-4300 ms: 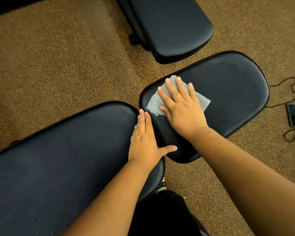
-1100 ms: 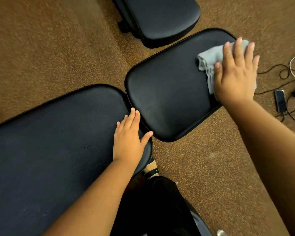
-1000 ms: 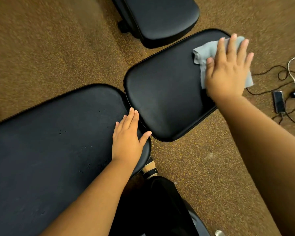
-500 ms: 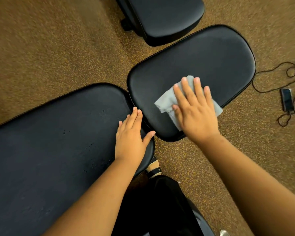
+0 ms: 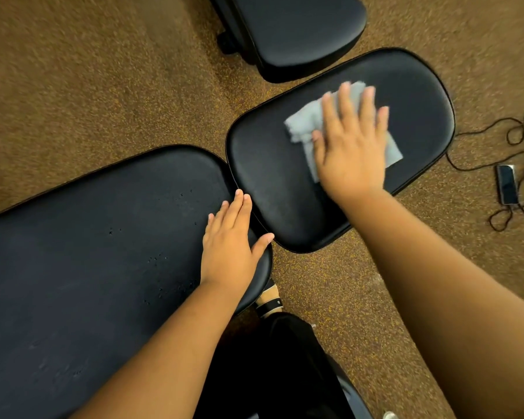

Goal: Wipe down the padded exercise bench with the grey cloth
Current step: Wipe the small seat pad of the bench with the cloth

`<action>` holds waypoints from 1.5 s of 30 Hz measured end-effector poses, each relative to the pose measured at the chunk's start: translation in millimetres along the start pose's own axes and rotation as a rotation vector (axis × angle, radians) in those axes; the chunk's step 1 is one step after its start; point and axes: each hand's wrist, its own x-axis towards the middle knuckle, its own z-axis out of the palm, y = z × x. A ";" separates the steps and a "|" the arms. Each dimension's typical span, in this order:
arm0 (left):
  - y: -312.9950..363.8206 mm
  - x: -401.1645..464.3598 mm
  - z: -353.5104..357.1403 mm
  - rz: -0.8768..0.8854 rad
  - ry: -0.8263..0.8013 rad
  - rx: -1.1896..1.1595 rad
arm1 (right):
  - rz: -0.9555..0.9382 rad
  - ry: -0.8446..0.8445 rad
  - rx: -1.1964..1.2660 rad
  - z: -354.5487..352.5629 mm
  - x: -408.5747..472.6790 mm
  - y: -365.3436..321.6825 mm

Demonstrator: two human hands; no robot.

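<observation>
Right hand lies flat, fingers straight, pressing the grey cloth onto the far seat pad. Left hand rests open on the near long pad, holding nothing.

The padded bench is black and glossy — a long back pad with a shorter seat pad at its end; the grey cloth lies crumpled, flat on the seat pad
</observation>
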 end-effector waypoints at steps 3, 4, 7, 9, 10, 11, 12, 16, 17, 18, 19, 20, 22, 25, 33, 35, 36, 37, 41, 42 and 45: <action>-2.6 -3.0 -0.3 0.036 -0.036 0.078 | -0.241 -0.063 -0.027 9.2 -36.5 -19.3; -5.2 -4.4 -2.1 0.048 -0.037 0.113 | -0.294 -0.088 -0.040 10.7 -48.8 -19.9; -17.7 -8.3 -13.9 0.022 -0.032 0.191 | -0.432 -0.141 -0.057 9.1 -73.3 -4.8; -29.7 -10.5 -22.9 -0.022 -0.035 0.230 | -0.527 -0.163 -0.080 3.0 -73.9 15.6; -36.0 -11.3 -27.2 -0.044 -0.041 0.251 | -0.553 -0.163 -0.092 -0.6 -68.3 26.7; -41.7 -11.8 -31.0 -0.062 -0.046 0.274 | -0.548 -0.153 -0.096 -4.5 -58.9 37.4; -46.2 -12.2 -34.4 -0.076 -0.047 0.298 | -0.513 -0.138 -0.091 -8.3 -46.9 46.3; -51.4 -12.5 -37.0 -0.126 -0.093 0.337 | -0.227 -0.077 -0.045 -13.9 2.9 51.0; -50.6 -12.4 -35.3 -0.137 -0.104 0.344 | -0.148 -0.063 -0.038 -12.2 11.2 43.0; -49.4 -12.1 -33.6 -0.145 -0.109 0.355 | -0.075 -0.050 -0.031 -10.5 16.5 31.4; -48.3 -11.7 -31.9 -0.150 -0.111 0.364 | -0.024 -0.043 -0.023 -8.2 19.0 17.6; -47.2 -11.4 -31.1 -0.156 -0.110 0.365 | -0.010 -0.046 -0.018 -5.4 18.2 2.3; -46.8 -10.6 -30.3 -0.162 -0.108 0.360 | -0.101 -0.075 -0.017 3.5 5.6 -28.3; -48.3 -9.8 -30.8 -0.153 -0.102 0.364 | -0.329 -0.135 -0.021 17.2 -36.7 -55.4; -50.1 -9.7 -30.6 -0.145 -0.109 0.378 | -0.515 -0.219 -0.062 8.9 -99.6 -11.7; -50.1 -9.7 -29.8 -0.146 -0.112 0.373 | -0.480 -0.209 -0.071 6.9 -79.6 -8.0; -50.5 -10.0 -29.6 -0.146 -0.112 0.373 | -0.448 -0.194 -0.073 6.6 -65.8 -10.3; -50.7 -10.1 -29.4 -0.144 -0.109 0.374 | -0.409 -0.176 -0.073 6.8 -50.6 -14.6; -50.5 -10.4 -28.7 -0.139 -0.105 0.379 | -0.241 -0.125 -0.038 12.3 -0.3 -48.2; -50.3 -10.4 -28.6 -0.139 -0.104 0.381 | -0.223 -0.123 -0.028 14.5 5.1 -58.6; -49.8 -9.9 -28.4 -0.140 -0.100 0.382 | -0.279 -0.134 -0.020 21.5 2.8 -81.5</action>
